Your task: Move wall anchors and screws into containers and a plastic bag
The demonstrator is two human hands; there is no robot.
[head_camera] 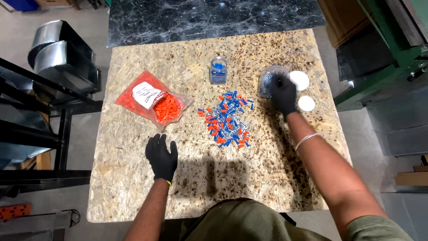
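Looking down from the head view: a chipboard surface (267, 178) carries all the sorting material, with a dark marbled slab (214, 18) butted against its far edge.

Right hand (284, 94), black-gloved, reaches over the mouth of a clear plastic jar (269, 80) at the far right. Fingers curl down at the rim; the jar's contents read as bluish-grey small parts. Whether the grip is clenched on something or merely at the opening, I cannot tell, since the glove hides the fingertips. A thin bracelet (306, 140) sits on that forearm.

Left hand (161, 156), also black-gloved, lies flat on the surface, fingers spread, grip released, holding nothing. Judged: it rests there as a brace while the other arm stretches forward.

Mixed pile of blue and orange wire connectors (227, 120) lies loose at centre, between the two hands, spread thin so that single pieces can be picked out. Too many to count.

Counts:
- Jars: two. The second, a small clear jar holding blue connectors (218, 70), stands upright beyond the pile, apart from it.
- White round lids (299, 80): two, lying flat just right of the right hand, set aside so both jars stay open.
- Bag of orange connectors (154, 100): one, clear plastic with a white label, lying flat to the left, near the left hand but not touching.
- Gloved hands: two.
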